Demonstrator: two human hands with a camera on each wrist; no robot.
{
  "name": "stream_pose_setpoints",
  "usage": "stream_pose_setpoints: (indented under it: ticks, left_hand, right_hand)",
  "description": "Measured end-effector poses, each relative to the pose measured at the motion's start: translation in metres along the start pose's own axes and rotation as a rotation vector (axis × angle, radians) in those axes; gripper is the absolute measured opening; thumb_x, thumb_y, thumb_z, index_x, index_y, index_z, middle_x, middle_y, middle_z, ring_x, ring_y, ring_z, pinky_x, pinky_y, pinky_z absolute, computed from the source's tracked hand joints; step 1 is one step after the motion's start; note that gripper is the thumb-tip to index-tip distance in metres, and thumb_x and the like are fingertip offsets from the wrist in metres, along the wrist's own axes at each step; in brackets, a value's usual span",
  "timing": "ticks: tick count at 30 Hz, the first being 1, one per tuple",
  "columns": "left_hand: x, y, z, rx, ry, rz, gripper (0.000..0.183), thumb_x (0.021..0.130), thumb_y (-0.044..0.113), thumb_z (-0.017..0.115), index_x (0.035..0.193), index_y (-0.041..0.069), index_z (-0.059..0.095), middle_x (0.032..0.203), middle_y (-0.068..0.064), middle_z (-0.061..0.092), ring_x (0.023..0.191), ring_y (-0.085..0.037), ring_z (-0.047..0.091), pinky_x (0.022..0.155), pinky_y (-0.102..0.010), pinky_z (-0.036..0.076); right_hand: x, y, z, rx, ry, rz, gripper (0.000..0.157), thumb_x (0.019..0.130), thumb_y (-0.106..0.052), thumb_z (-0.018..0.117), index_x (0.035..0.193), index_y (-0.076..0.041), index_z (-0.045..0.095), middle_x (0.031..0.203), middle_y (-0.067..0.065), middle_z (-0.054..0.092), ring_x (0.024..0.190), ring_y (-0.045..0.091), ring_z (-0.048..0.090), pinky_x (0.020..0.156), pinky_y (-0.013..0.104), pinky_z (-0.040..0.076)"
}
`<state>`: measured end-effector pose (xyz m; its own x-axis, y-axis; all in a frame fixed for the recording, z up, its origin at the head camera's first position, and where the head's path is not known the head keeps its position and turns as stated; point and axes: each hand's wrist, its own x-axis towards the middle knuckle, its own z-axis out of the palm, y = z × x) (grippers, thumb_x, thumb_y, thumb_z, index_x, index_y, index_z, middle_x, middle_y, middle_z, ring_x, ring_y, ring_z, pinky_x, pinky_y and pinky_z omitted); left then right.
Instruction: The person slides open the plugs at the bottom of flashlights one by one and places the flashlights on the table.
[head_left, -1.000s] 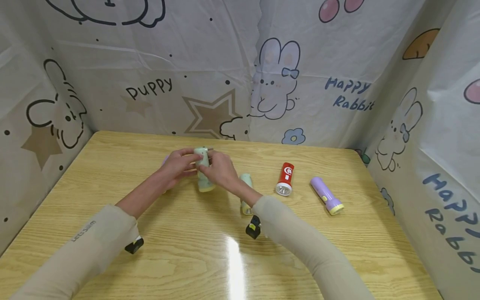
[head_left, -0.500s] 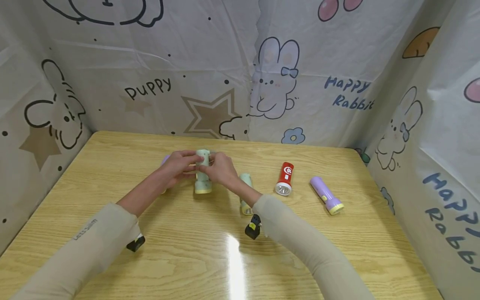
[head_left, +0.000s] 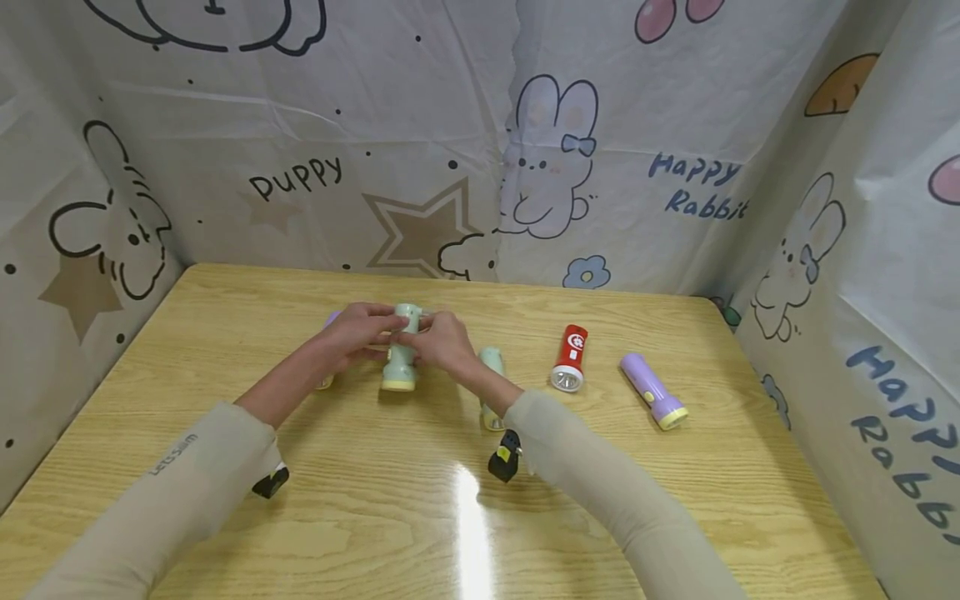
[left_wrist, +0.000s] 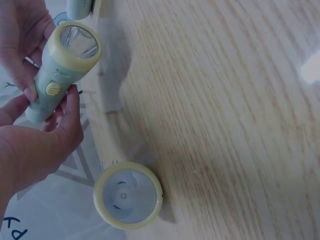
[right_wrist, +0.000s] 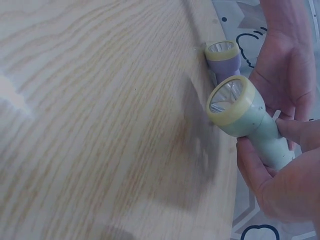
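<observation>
Both hands hold a mint-green flashlight with a pale yellow rim, its lens end low and its tail up. My left hand grips the barrel from the left, thumb near the tail. From the right, the fingers and thumb of my right hand pinch the same barrel. The left wrist view shows its yellow switch and clear lens. A thin pale strip sticks out beside the barrel in the right wrist view. Behind my left hand, a purple flashlight with a yellow rim is partly hidden.
Another mint flashlight lies beside my right forearm, partly covered by it. Further right are a red flashlight with a white head and a purple flashlight. Printed cloth walls the wooden table at the back and sides.
The held flashlight's lens end has swung left and slightly down, and the barrel has turned so its switch faces left. Both hands have dropped slightly and keep their hold.
</observation>
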<state>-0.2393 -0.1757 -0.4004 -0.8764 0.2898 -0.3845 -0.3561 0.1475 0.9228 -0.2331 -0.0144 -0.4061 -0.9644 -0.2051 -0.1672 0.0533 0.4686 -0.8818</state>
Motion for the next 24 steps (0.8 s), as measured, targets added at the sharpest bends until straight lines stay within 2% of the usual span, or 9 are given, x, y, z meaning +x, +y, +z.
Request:
stream_pose_setpoints:
  ticks: [3,8,17,24]
  left_hand:
    - [0.0003,0.0,-0.0016,0.028,-0.015,0.0,0.066,0.093,0.026,0.055,0.142,-0.002,0.021,0.136,-0.018,0.04,0.121,-0.031,0.043,0.092,-0.044,0.043]
    - [0.0007,0.0009,-0.0029,0.047,-0.021,-0.023,0.065,0.094,0.025,0.054,0.143,-0.002,0.021,0.136,-0.018,0.039,0.121,-0.032,0.042,0.091,-0.042,0.044]
    - [-0.0002,-0.0001,-0.0046,0.054,-0.031,-0.03,0.06,0.095,0.024,0.052,0.141,-0.003,0.026,0.134,-0.02,0.042,0.118,-0.032,0.045,0.091,-0.042,0.044]
    - [-0.0003,-0.0035,-0.0049,0.04,-0.034,-0.027,0.052,0.095,0.023,0.052,0.136,-0.003,0.034,0.128,-0.021,0.046,0.11,-0.029,0.051,0.088,-0.042,0.046]
  right_hand:
    - [0.0,0.0019,0.0016,0.061,-0.002,0.012,0.025,0.079,-0.025,0.074,0.088,-0.002,0.068,0.084,0.005,0.064,0.068,0.026,0.066,0.065,0.038,0.055]
    - [-0.0011,0.004,0.0022,0.091,-0.014,0.032,0.025,0.079,-0.026,0.073,0.08,-0.002,0.066,0.082,0.005,0.064,0.07,0.027,0.066,0.069,0.039,0.054]
    - [-0.0005,0.0038,0.004,0.12,-0.039,0.094,0.032,0.075,-0.024,0.077,0.095,-0.001,0.067,0.087,0.006,0.064,0.074,0.027,0.066,0.071,0.039,0.054]
    - [0.0,0.0038,0.0066,0.111,-0.05,0.093,0.027,0.076,-0.022,0.076,0.089,-0.001,0.067,0.084,0.006,0.063,0.075,0.029,0.066,0.07,0.038,0.054]
